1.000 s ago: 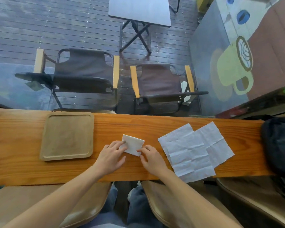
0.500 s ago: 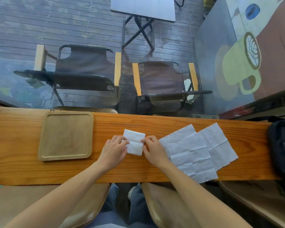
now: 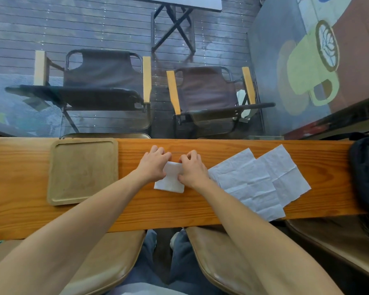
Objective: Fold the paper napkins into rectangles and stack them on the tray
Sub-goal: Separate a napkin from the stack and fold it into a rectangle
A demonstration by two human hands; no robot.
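Your long orange-brown wooden counter (image 3: 200, 211) runs across the view; your square tan wooden tray (image 3: 58, 194) sits on it at the left, bare; two unfolded white paper napkins (image 3: 251, 184) overlap at the right, just beside your right hand (image 3: 193, 169); your left hand (image 3: 152, 165) and right hand press curled fingers onto the far edge of the small folded white napkin (image 3: 170, 184) between tray and loose sheets, neither hand lifting it.

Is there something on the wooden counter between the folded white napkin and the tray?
Nothing visible does. Bare wooden counter lies between the folded white paper napkin under both hands and the square wooden tray, which holds nothing yet.
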